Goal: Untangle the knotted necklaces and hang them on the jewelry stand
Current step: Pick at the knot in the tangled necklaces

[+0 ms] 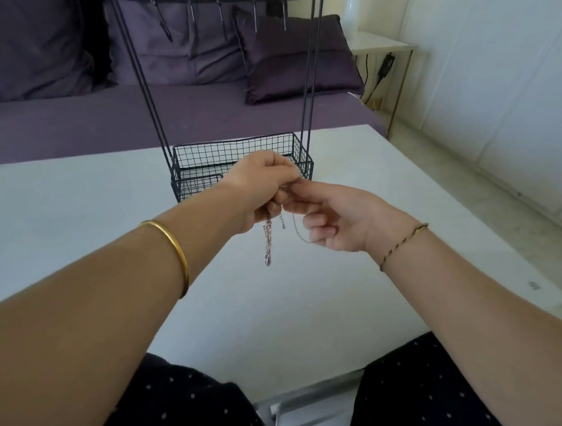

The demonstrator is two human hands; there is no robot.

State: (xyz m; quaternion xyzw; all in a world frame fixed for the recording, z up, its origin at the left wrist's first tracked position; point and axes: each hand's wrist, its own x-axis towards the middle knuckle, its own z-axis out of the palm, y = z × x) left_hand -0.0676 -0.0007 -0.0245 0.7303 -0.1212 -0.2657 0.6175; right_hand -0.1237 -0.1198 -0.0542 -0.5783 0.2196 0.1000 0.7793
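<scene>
Thin silver necklaces [267, 242] hang in a tangled bunch above the white table [66, 219]. My left hand [258, 186] grips the top of the bunch with curled fingers. My right hand [337, 218] pinches a strand right beside the left fingers, and a fine loop of chain sags below it. The black wire jewelry stand [224, 1] rises just behind my hands, with several bare hooks on its top bar and a mesh basket [244, 154] at its base.
A purple sofa with cushions [297, 60] runs behind the table. At the back right a small white side table [381, 44] stands with cables. My dark dotted trousers [443, 400] fill the near edge.
</scene>
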